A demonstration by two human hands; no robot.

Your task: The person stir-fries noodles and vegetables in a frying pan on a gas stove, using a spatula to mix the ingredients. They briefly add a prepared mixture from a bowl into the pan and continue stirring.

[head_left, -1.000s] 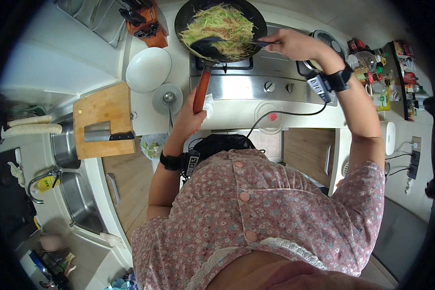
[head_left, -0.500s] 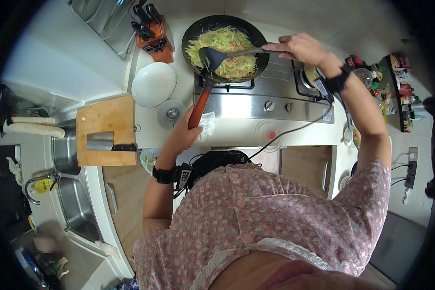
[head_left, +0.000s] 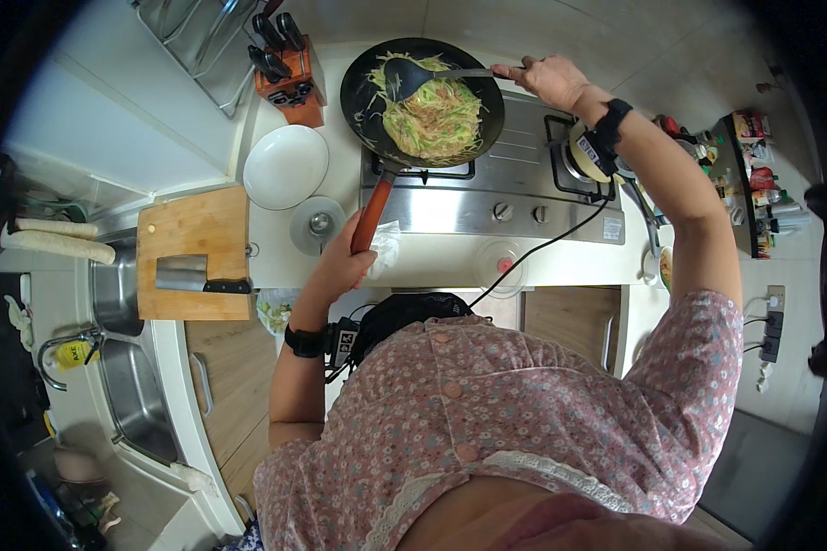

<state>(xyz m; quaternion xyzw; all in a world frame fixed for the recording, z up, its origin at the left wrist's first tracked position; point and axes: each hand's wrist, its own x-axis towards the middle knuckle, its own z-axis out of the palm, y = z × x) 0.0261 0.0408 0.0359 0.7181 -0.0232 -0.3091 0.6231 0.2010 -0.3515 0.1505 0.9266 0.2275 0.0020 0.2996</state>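
Black round wok (head_left: 423, 96) of mixed shredded vegetables sits on the steel hob's (head_left: 524, 197) rear-left burner, left hand (head_left: 340, 266) gripping its orange handle (head_left: 370, 213), right hand (head_left: 547, 81) holding the black ladle (head_left: 404, 78); stirring under way, nothing plated on the white bowl (head_left: 285, 165).

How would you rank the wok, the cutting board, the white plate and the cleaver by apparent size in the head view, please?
1. wok
2. cutting board, close to the wok, so that order is unsure
3. white plate
4. cleaver
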